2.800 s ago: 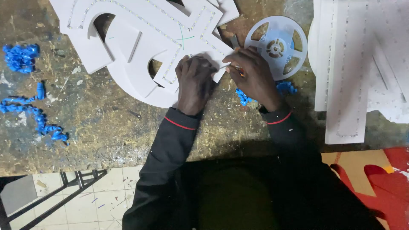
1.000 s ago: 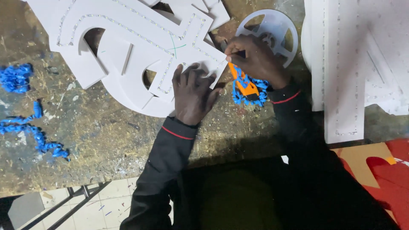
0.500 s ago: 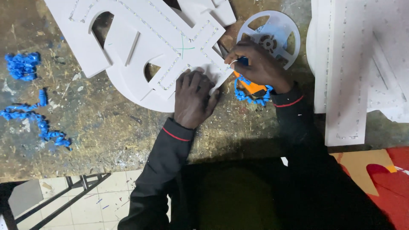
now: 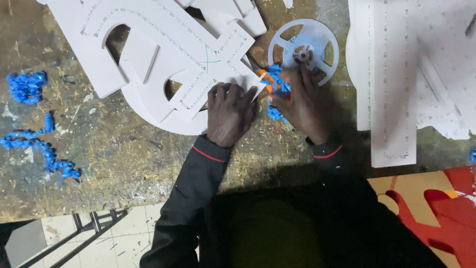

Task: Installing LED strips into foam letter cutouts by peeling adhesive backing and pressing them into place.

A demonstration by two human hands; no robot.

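On the scarred, paint-flecked wooden workbench (image 4: 124, 164), the left hand (image 4: 229, 115) lay flat, fingers spread, pressing the white cut-out foam letter panel (image 4: 163, 54). Just beside it, the right hand (image 4: 302, 101) gripped an orange tool (image 4: 267, 79) amid blue plastic scraps (image 4: 275, 89), near a white spoked reel (image 4: 303, 49).

Lying on the workbench (image 4: 124, 164): cut-out letter panel (image 4: 163, 54) at left, reel (image 4: 303, 49) just right, drilled boards (image 4: 391, 84) further right.
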